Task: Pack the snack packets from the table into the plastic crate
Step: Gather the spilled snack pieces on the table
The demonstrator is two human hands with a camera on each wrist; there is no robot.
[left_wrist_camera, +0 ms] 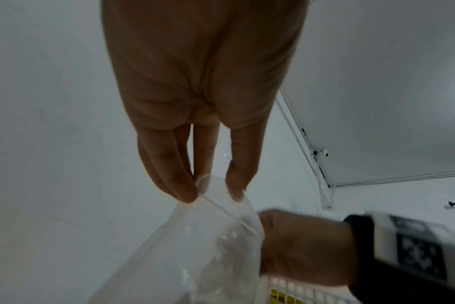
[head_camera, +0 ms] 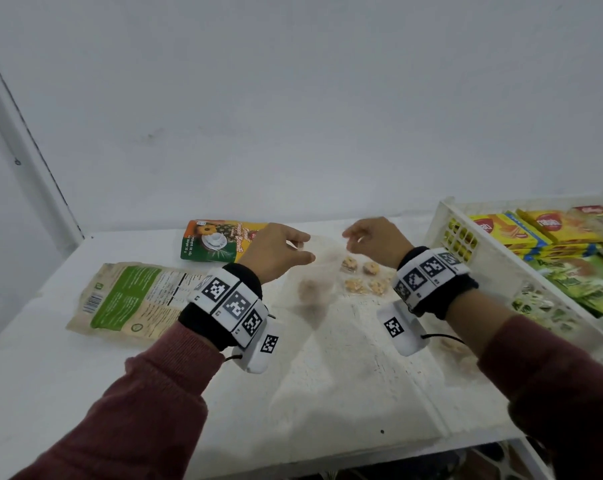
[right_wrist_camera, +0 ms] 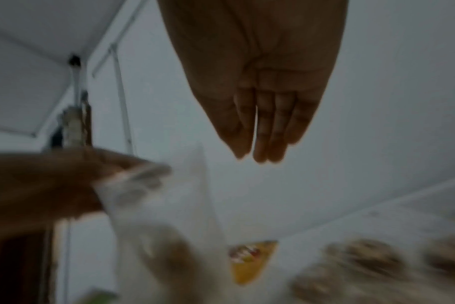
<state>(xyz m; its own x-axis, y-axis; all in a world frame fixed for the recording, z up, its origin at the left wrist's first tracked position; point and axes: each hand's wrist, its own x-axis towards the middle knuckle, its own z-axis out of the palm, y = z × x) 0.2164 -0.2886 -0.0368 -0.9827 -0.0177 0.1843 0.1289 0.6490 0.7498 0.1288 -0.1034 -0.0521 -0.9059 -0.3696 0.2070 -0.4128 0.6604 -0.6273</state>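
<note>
A clear plastic bag (head_camera: 310, 282) with a brown biscuit inside hangs above the white table (head_camera: 328, 375). My left hand (head_camera: 302, 244) pinches its top edge between thumb and fingers, which shows plainly in the left wrist view (left_wrist_camera: 210, 191). My right hand (head_camera: 353, 237) hovers just right of the bag's mouth. In the right wrist view its fingers (right_wrist_camera: 268, 144) are straight and together and hold nothing. Several small wrapped biscuits (head_camera: 362, 278) lie on the table under the hands. The white plastic crate (head_camera: 494, 271) stands at the right.
An orange and green snack packet (head_camera: 217, 240) lies by the back wall. A beige and green packet (head_camera: 127, 299) lies flat at the left. Yellow packets (head_camera: 515, 230) and green packets (head_camera: 584, 278) fill the crate. The table's front edge is close to me.
</note>
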